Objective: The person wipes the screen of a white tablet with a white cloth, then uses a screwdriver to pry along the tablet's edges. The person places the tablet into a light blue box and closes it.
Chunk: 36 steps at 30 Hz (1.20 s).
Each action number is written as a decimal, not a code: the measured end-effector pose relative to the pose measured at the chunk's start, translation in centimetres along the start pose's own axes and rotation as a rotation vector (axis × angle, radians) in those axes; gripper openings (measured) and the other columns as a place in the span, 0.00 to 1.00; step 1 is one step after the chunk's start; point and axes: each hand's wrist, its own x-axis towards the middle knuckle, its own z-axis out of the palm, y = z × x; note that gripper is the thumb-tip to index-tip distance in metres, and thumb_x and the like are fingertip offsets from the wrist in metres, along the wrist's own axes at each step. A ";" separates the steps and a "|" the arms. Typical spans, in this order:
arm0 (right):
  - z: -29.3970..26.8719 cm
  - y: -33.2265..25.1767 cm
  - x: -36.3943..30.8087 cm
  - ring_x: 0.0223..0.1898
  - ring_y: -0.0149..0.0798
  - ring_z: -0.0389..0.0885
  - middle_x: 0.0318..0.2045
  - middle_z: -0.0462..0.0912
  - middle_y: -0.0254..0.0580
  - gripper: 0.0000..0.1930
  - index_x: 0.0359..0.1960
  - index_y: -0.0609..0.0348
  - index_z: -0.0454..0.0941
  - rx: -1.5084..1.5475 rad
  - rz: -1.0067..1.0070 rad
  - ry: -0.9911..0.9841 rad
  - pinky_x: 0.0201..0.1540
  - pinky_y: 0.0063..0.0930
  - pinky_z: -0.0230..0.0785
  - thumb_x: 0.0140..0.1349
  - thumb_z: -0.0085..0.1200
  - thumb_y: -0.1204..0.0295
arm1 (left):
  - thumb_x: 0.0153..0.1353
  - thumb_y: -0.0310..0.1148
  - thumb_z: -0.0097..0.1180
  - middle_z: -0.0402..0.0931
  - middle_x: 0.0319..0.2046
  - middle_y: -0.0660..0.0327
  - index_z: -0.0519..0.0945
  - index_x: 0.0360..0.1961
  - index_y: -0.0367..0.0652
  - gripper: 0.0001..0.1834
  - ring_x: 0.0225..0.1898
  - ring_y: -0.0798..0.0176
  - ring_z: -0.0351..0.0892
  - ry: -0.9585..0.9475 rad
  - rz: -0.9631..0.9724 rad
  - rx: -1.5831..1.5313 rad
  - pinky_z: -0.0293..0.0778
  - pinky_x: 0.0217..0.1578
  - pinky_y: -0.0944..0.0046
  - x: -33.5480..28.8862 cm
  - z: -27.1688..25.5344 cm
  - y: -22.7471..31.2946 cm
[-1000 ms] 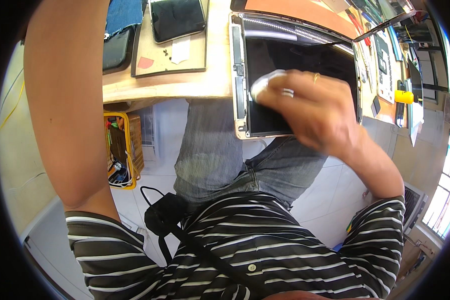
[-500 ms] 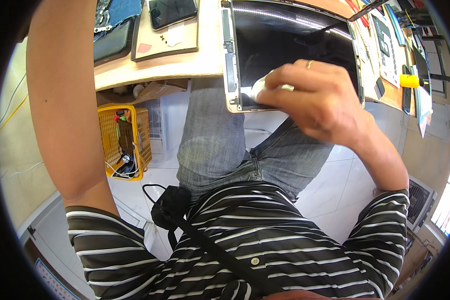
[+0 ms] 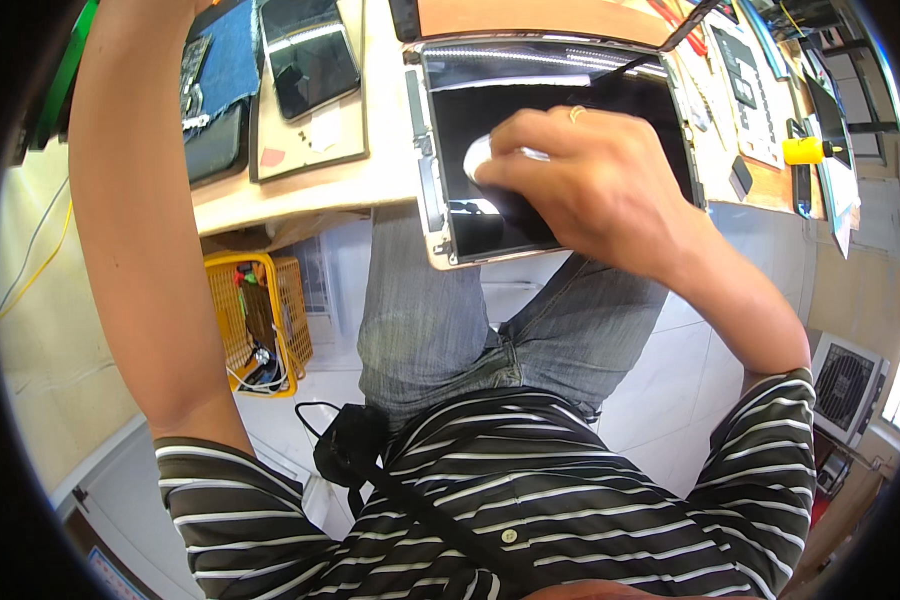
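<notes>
My right hand (image 3: pixel 605 185) is closed, pinching a small white wipe (image 3: pixel 477 158) between thumb and fingers. The wipe rests against the glossy black screen (image 3: pixel 460 120) of an opened tablet, whose metal edge and small inner parts show along its left side. The tablet overhangs the table's near edge, above my knees. Beyond its far side is a black-edged frame (image 3: pixel 406 20) with the wood showing through it. My left arm (image 3: pixel 140 200) reaches up past the upper left of the picture, and its hand is out of sight.
A dark phone (image 3: pixel 312 70) lies on a shallow tray (image 3: pixel 367 140) to the left, beside blue cloth (image 3: pixel 230 60). At right are a yellow bottle (image 3: pixel 802 151), a small dark block (image 3: pixel 740 178) and several tools. A yellow basket (image 3: pixel 300 320) stands below the table.
The wipe in my right hand has moved up the screen, away from the lower left corner. The whole view has shifted, so the table sits lower and more of the far frame shows.
</notes>
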 end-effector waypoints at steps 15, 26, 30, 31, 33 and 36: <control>-2.6 0.2 -3.7 0.34 0.44 0.85 0.38 0.86 0.37 0.16 0.40 0.55 0.88 0.029 0.100 -0.065 0.36 0.33 0.77 0.49 0.62 0.83 | 0.69 0.28 0.61 0.86 0.32 0.59 0.83 0.41 0.35 0.06 0.30 0.71 0.86 -0.009 -0.031 -0.012 0.83 0.30 0.72 0.1 0.0 0.1; -1.5 6.4 -1.4 0.38 0.49 0.86 0.39 0.85 0.39 0.08 0.40 0.56 0.88 -0.184 0.213 0.102 0.42 0.36 0.77 0.61 0.60 0.79 | 0.70 0.32 0.59 0.87 0.37 0.58 0.82 0.46 0.38 0.09 0.36 0.70 0.86 -0.041 -0.116 -0.050 0.82 0.38 0.70 0.3 -0.3 -0.5; -1.8 6.7 -1.9 0.38 0.48 0.86 0.39 0.85 0.38 0.08 0.41 0.55 0.88 -0.134 0.211 0.097 0.42 0.36 0.77 0.62 0.60 0.79 | 0.71 0.34 0.58 0.87 0.40 0.58 0.82 0.48 0.39 0.11 0.39 0.70 0.86 -0.084 -0.132 -0.034 0.81 0.42 0.69 0.4 -0.8 -1.1; -1.9 5.9 -2.6 0.37 0.48 0.86 0.39 0.85 0.38 0.11 0.41 0.55 0.88 -0.092 0.165 0.079 0.40 0.37 0.77 0.57 0.61 0.81 | 0.71 0.35 0.58 0.87 0.40 0.58 0.82 0.49 0.39 0.12 0.39 0.70 0.86 -0.093 -0.138 -0.031 0.81 0.43 0.69 0.4 -1.0 -1.3; -2.3 3.3 -4.4 0.34 0.45 0.85 0.37 0.84 0.36 0.13 0.39 0.54 0.88 -0.026 0.095 0.031 0.37 0.37 0.78 0.51 0.62 0.80 | 0.72 0.36 0.58 0.87 0.41 0.58 0.82 0.50 0.40 0.13 0.41 0.69 0.86 -0.111 -0.151 -0.030 0.81 0.45 0.69 0.5 -1.3 -1.8; -3.9 0.1 -6.5 0.34 0.46 0.85 0.37 0.85 0.38 0.18 0.39 0.55 0.89 0.049 0.124 -0.094 0.38 0.35 0.79 0.44 0.63 0.83 | 0.72 0.38 0.58 0.87 0.43 0.58 0.82 0.52 0.41 0.14 0.43 0.69 0.86 -0.145 -0.171 -0.021 0.80 0.49 0.68 0.9 -1.7 -2.3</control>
